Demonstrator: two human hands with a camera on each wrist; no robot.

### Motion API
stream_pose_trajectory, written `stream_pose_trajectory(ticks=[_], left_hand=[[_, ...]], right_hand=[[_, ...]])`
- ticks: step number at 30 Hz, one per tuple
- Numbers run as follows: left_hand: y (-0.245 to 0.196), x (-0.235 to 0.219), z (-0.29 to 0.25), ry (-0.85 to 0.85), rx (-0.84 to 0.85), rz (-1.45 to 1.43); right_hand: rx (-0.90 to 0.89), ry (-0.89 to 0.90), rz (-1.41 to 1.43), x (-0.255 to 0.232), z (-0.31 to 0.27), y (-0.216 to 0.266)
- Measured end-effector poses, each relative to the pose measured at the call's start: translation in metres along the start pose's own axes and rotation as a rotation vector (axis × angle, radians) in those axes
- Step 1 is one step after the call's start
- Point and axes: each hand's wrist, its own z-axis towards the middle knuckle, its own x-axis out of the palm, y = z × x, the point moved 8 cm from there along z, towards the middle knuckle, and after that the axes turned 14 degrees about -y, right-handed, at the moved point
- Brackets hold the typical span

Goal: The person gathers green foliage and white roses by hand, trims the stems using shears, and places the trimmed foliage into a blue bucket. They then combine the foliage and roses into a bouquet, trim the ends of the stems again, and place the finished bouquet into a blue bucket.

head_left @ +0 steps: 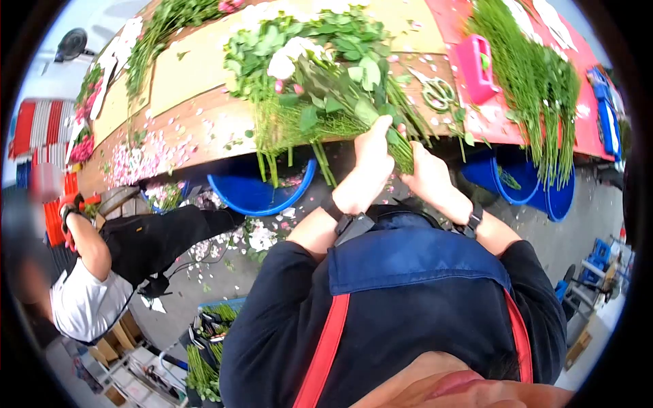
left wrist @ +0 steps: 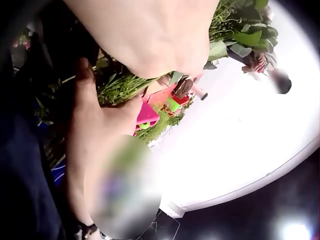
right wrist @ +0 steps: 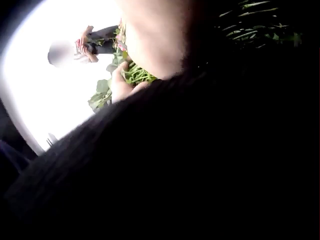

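1. Both hands are wrapped round one big bunch of flowers (head_left: 320,75) at the near edge of the wooden table (head_left: 197,75). The left hand (head_left: 371,160) is clenched on the stems, thumb up, and the right hand (head_left: 425,173) grips the same stems just to its right, the two hands touching.
2. The blooms and leaves lie fanned out on the tabletop, far from the person, while the cut ends poke past the near edge over a blue bucket (head_left: 255,190).
3. Handling guess: light for its size but floppy and top-heavy. The stems are thin and bendy on their own, and only stiff as a packed bundle.
4. Best hold looks like the bare stem section below the leaves, right where the hands are (the white heads look easy to bruise, so keep off them).
5. Wet stems could slide, so a firm all-round squeeze probably beats a pinch.
6. Scissors (head_left: 439,92) lie far right of the hands, near a pink box (head_left: 476,68).
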Motion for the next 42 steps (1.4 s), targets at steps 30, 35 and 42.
stream_pose_trajectory(ticks=[30,35,42], left_hand=[[0.204,0.259,0.015,0.699,0.877,2.668],[0.169,0.278,0.024,0.819,1.144,2.492],[0.104,0.277,-0.001,0.927,1.118,2.554]], right_hand=[[-0.299,-0.243,-0.22,-0.213,-0.041,-0.306],[-0.43,0.333,0.155,-0.201,-0.152,-0.341],[0.246,0.687,-0.096,-0.258,-0.239,-0.398]])
